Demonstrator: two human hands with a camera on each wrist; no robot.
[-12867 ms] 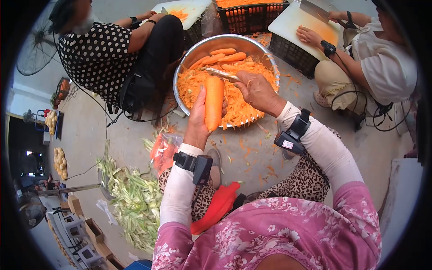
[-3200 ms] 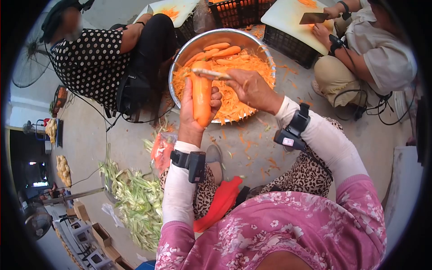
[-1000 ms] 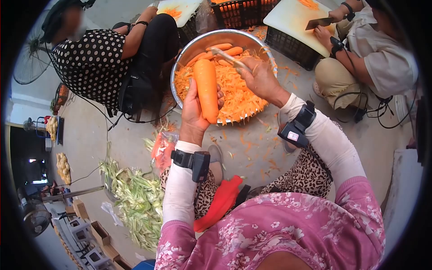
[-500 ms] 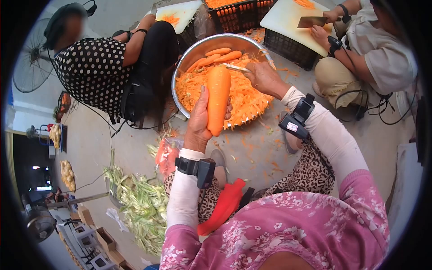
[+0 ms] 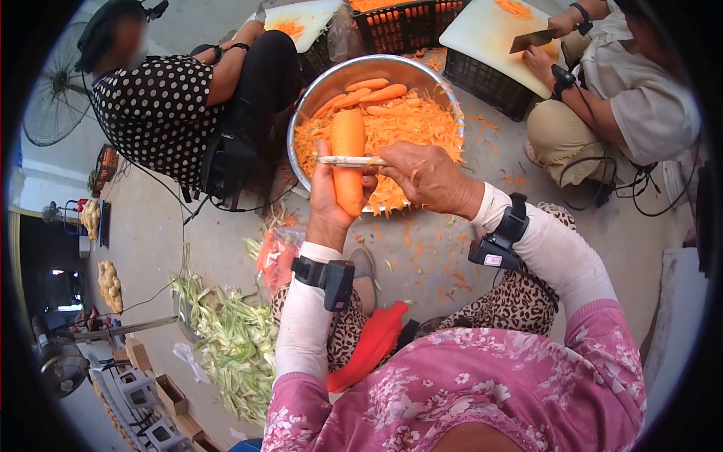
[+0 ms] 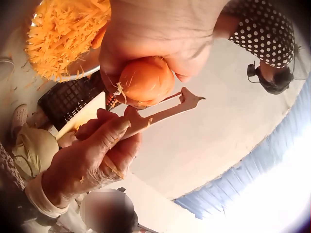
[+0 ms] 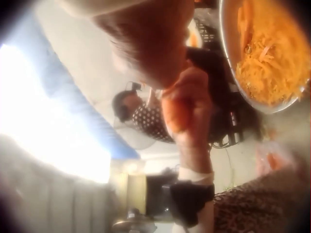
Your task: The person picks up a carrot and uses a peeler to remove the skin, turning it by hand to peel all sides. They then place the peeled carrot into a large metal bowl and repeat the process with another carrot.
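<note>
My left hand [image 5: 327, 205] grips a large peeled-looking carrot [image 5: 347, 132] from below, thick end away from me, close over the metal bowl [image 5: 410, 73]. My right hand [image 5: 431, 178] holds a peeler [image 5: 348, 160] laid crosswise over the carrot's middle. In the left wrist view, the carrot's near end [image 6: 147, 80] pokes out of the left hand [image 6: 160, 34], and the peeler's pale frame [image 6: 163, 114] extends from the right fingers. Shredded carrot peel [image 5: 414, 124] fills much of the bowl, with several whole carrots [image 5: 384, 93] at its far side. The right wrist view is blurred.
Two people sit opposite at white cutting boards [image 5: 482, 38] on black crates [image 5: 486, 83]; the right one holds a cleaver [image 5: 532, 41]. Corn husks [image 5: 233, 339] and a plastic bag [image 5: 279, 256] lie on the floor at left. Peel scraps [image 5: 452, 282] dot the floor before me.
Over the last half second the peeler has come from the carrot's far end down to its middle. The carrot has shifted slightly left; earlier frames show similar strokes.
</note>
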